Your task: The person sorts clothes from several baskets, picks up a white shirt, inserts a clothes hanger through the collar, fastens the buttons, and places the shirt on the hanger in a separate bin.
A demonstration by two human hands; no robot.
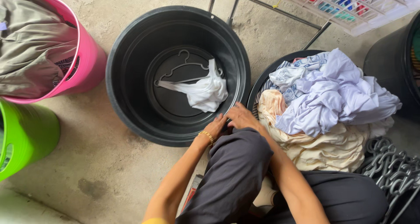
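Note:
A large black tub (131,97) stands on the concrete floor in front of me. Inside it lie a grey clothes hanger (181,68) and a crumpled white garment (205,91). My left hand (216,127), with a gold bracelet at the wrist, rests at the tub's near rim. My right hand (240,116) sits beside it, touching the rim, fingers loosely bent. Neither hand holds anything. My knee in dark trousers (236,167) is between my arms.
A dark basin (262,81) at right is heaped with white, pale blue and cream laundry (323,110). Grey hangers (389,167) pile at lower right. Pink basket (87,62) with clothes and green basket (30,136) stand left. White crate (358,9) on a metal stand is behind.

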